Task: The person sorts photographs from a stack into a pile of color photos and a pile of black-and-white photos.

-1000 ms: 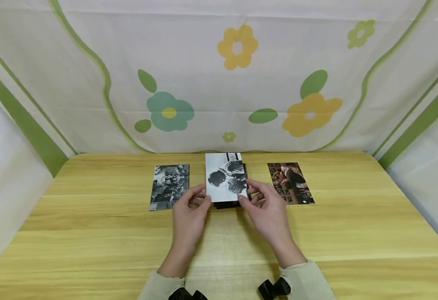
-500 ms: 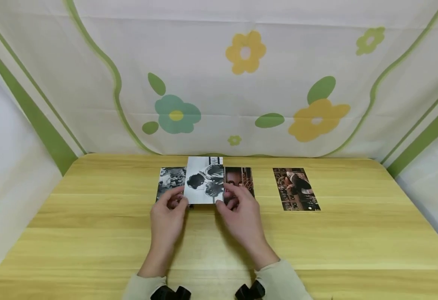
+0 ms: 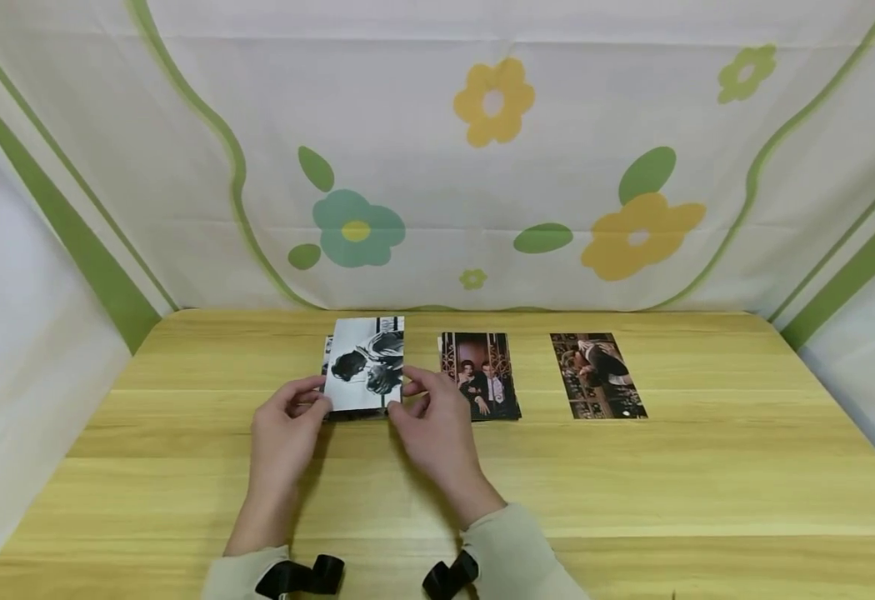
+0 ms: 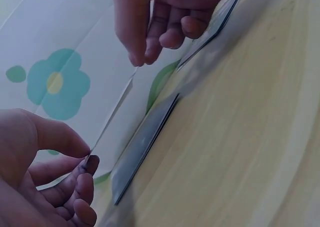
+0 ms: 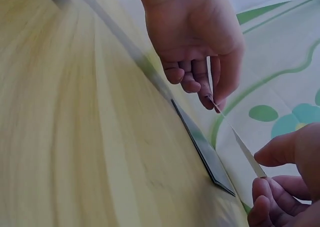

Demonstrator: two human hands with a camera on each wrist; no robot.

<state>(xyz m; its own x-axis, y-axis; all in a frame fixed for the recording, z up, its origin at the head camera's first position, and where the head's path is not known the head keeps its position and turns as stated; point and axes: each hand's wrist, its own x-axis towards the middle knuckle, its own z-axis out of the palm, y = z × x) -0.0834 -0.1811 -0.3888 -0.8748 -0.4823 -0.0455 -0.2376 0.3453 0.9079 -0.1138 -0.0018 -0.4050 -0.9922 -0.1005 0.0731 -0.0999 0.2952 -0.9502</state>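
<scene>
Pinching the lower left edge of a pale rectangular black-and-white photo card (image 3: 366,364) between thumb and fingers, the left hand (image 3: 285,429) lay left of centre in the head view. The right hand (image 3: 433,425) pinched the card's lower right edge in the same way, so the card was held between the two. It showed two dark-haired figures, their heads close together, with dark lettering near its upper right corner. In the left wrist view the held card appeared edge-on as a thin line, raised clear of a flat dark-edged card pile (image 4: 145,152) on the pale yellow wood-grain tabletop (image 3: 632,500). In the head view only narrow strips of that pile showed, along the left and bottom of the held card. A stack of colour photo cards (image 3: 480,371), its top picture showing two figures before an ornate dark gate, lay near the middle of the frame, just beside the right hand. One dark brown-toned photo card (image 3: 598,375) lay apart at right of centre. Beige sleeves (image 3: 512,554) and black wrist straps (image 3: 298,577) filled the lower edge, and a white cloth backdrop (image 3: 422,167) with printed flowers spanned the upper half.
</scene>
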